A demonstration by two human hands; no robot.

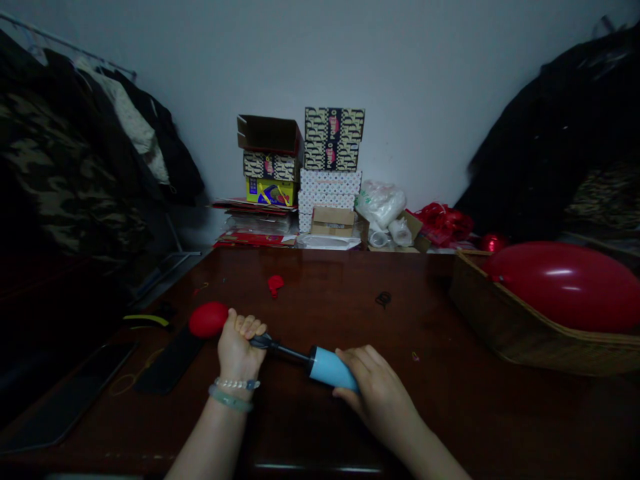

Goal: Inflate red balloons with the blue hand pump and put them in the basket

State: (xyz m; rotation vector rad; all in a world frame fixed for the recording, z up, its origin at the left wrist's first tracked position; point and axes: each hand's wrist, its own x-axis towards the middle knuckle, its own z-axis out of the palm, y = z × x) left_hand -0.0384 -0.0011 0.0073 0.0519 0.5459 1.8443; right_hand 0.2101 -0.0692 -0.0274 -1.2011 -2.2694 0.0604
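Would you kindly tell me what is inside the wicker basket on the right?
The wicker basket holds a large inflated red balloon. Its wall and the balloon hide whatever lies beneath.

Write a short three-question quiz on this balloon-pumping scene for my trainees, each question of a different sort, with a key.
1. True or false: the right hand grips the blue hand pump.
2. Multiple choice: the left hand holds the neck of a small red balloon at the A) pump nozzle, B) wicker basket, C) stack of boxes.
3. Fill in: the large inflated red balloon lies in the ____ at the right of the table.

Key: 1 true; 2 A; 3 wicker basket.
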